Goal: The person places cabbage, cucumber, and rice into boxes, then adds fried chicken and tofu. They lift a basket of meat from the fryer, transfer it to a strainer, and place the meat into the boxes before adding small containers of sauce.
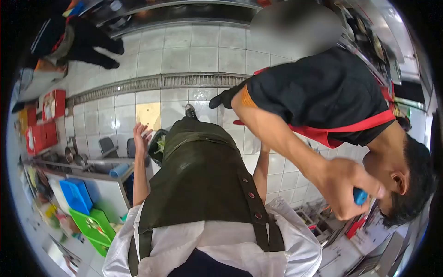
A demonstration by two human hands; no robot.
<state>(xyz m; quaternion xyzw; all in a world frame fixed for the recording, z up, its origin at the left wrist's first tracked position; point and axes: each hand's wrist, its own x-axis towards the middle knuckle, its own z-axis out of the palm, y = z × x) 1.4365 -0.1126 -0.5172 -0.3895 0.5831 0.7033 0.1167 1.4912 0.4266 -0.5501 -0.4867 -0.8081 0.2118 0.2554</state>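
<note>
My left hand [142,137] hangs at my side over the tiled floor, its fingers apart and holding nothing. Just beside it is a dark bin [158,147] with green leafy scraps inside. On my right side, my forearm [261,173] shows, but a co-worker's arm [281,134] covers the hand, so its fingers are hidden. The olive apron [196,180] I wear fills the middle of the view.
Close on my right, a co-worker bends over, a small blue object [360,196] in one hand. Left of me are a metal counter [99,164], a blue tray [75,194], a green crate [94,228] and red boxes [42,137]. A drain grate [198,81] crosses the floor; another person stands beyond.
</note>
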